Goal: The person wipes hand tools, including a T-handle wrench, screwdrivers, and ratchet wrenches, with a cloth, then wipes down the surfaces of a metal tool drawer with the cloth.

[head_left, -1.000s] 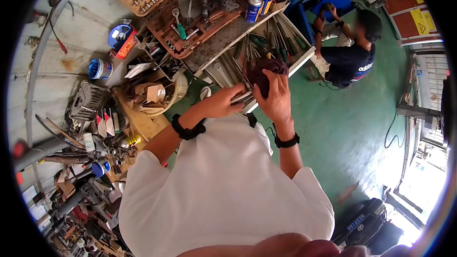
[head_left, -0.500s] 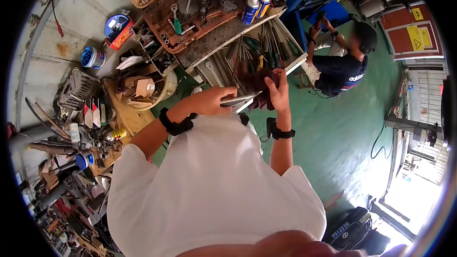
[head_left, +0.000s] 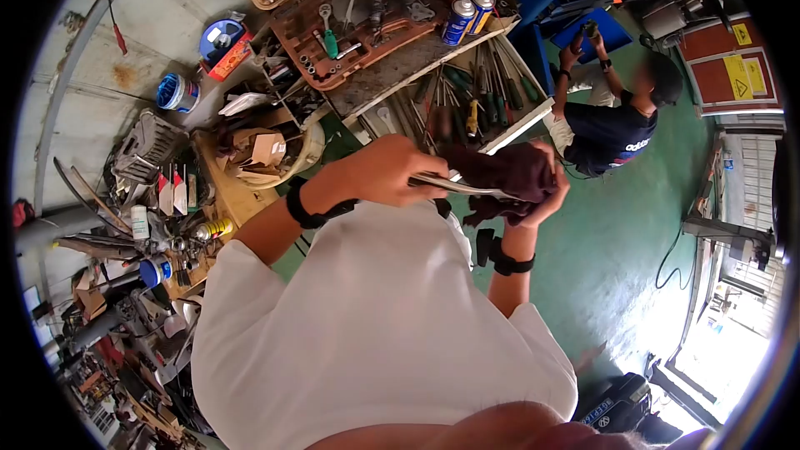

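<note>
My left hand is closed around one end of a long, shiny metal tool, whose exact kind I cannot make out. The tool points to the right, in front of my white shirt. Its far end runs into a dark maroon cloth, which hides the tip. My right hand grips that bunched cloth, with loose folds hanging below the tool. Just beyond both hands is an open drawer of screwdrivers and other long-handled tools.
An open brown socket case and two spray cans stand on the cabinet above the drawer. To the left are a round bin holding cardboard and a cluttered wooden bench. A seated person holds a dark object at the right.
My right hand and the cloth have shifted right and slightly down, and the cloth now spreads along the tool. My left hand has moved slightly right. The seated person's hands are raised a little.
</note>
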{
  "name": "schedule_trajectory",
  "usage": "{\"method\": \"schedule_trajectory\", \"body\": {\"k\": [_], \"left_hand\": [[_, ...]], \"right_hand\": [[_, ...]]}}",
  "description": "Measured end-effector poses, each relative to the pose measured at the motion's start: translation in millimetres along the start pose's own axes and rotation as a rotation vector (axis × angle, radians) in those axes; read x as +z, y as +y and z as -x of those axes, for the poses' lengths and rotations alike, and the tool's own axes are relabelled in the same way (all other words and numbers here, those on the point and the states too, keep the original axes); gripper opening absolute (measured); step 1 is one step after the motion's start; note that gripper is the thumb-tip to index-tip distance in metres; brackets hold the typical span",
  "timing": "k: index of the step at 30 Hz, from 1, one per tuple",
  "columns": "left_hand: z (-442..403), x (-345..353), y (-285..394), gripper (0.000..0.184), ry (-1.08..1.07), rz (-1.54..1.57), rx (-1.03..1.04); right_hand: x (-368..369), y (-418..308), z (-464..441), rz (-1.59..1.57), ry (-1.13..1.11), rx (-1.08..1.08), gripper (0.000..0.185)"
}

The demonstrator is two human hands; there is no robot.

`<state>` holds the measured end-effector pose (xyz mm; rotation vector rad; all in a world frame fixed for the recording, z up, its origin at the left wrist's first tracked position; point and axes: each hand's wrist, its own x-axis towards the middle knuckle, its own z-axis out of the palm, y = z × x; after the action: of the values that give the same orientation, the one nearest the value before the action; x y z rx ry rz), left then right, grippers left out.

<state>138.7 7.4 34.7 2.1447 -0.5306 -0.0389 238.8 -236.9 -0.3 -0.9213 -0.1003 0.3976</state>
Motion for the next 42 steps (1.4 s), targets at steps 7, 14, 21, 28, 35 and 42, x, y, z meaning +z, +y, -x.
{"method": "schedule_trajectory", "body": {"k": [7,14,21,28,35,42], "left_hand": [[-1.6,28.7,11.6,0.029,0.009,-0.150,-0.037],[2.3,17.0,-4.4,0.030,-0.179,0.402,-0.175],[9.2,22.1,-27.2,0.031,-0.473,0.789,-0.441],[5.3,31.1,-27.5,0.029,-0.126,0.152,-0.283],[8.4,45.0,-35.1,0.021,0.218,-0.443,-0.309],[9.8,33.9,-27.5,0.027,0.104,-0.508,-0.266]], "right_hand": [[13.8,-11.5,7.7,0.079,0.119,-0.225,0.050],[17.1,-2.6,25.2,0.716,0.169,-0.547,0.055],[33.8,-3.0,29.2,0.729,0.119,-0.685,0.058],[35.6,3.8,15.1,0.989,0.074,-0.466,0.019],[33.3,22.2,22.0,1.217,0.277,-0.230,0.022],[16.1,40.9,30.0,0.887,0.262,-0.188,0.022]]}}
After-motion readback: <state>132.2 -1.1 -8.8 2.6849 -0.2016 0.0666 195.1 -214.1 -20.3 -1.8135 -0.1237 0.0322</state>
